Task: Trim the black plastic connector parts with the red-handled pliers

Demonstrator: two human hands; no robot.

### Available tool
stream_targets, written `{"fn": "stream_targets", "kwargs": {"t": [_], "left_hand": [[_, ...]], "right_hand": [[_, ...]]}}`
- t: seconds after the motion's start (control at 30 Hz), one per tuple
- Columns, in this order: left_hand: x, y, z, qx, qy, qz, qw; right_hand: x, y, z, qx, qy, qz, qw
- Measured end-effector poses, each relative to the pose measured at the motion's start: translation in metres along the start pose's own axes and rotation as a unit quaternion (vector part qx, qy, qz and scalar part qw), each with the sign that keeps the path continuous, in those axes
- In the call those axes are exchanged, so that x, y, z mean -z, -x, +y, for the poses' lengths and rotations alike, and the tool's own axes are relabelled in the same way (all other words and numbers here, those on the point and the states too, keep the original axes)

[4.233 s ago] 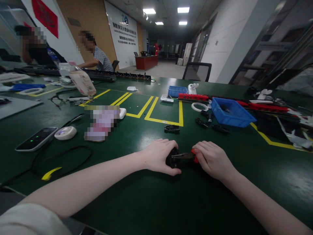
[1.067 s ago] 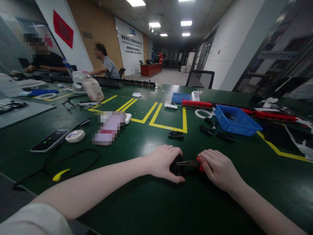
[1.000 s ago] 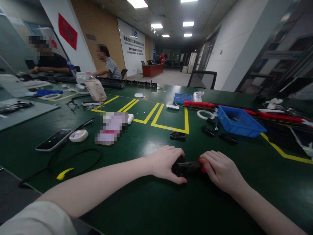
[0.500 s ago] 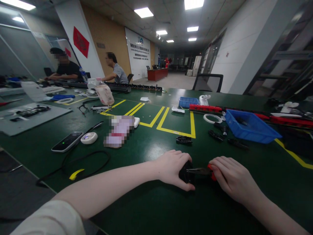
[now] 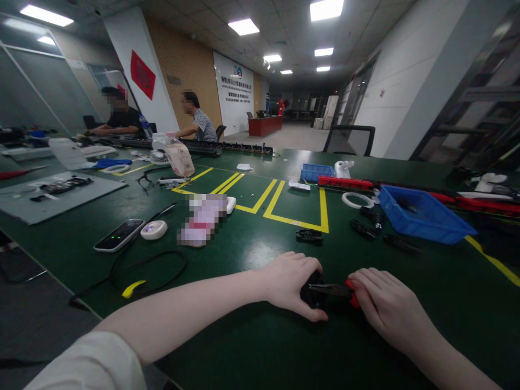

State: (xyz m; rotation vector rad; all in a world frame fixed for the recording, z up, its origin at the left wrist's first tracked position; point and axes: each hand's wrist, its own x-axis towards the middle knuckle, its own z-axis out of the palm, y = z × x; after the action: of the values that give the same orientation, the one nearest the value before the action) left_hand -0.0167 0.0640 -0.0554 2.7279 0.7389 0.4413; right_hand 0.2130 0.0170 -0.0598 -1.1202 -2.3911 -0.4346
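Note:
My left hand (image 5: 293, 286) is closed round a small black part (image 5: 313, 292) and steadies it low over the green table (image 5: 227, 346). The part's exact kind is hard to make out, since my fingers cover much of it. In my right hand (image 5: 384, 298) is a pair of red-handled pliers (image 5: 335, 291), with the fingers wrapped round the grips. The jaws of the pliers point left and reach the black part; whether they pinch it cannot be seen. Just beyond my left hand lies a black plastic piece (image 5: 309, 235).
Right of centre stands a blue bin (image 5: 426, 216), with black pieces (image 5: 363, 228) beside it. A white ring (image 5: 357, 200) lies near a red rail (image 5: 345, 183). To the left are a phone (image 5: 203, 222), a black device (image 5: 119, 235) and a cable (image 5: 184, 265). Two people sit far left.
The whole view has shifted slightly, so things appear a little further right and lower. Both hands keep their hold, and the plier jaws have tilted slightly against the black part.

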Motion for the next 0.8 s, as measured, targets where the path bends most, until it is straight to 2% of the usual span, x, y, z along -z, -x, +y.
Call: {"fn": "stream_targets", "kwargs": {"t": [0.43,0.8], "left_hand": [[0.003,-0.001,0.000,0.003,0.006,-0.015,1.000],[0.003,-0.002,0.000,0.002,0.003,-0.020,1.000]], "right_hand": [[-0.002,0.005,0.011,-0.010,-0.007,-0.012,1.000],[-0.003,0.004,0.009,0.004,-0.002,0.017,1.000]]}}
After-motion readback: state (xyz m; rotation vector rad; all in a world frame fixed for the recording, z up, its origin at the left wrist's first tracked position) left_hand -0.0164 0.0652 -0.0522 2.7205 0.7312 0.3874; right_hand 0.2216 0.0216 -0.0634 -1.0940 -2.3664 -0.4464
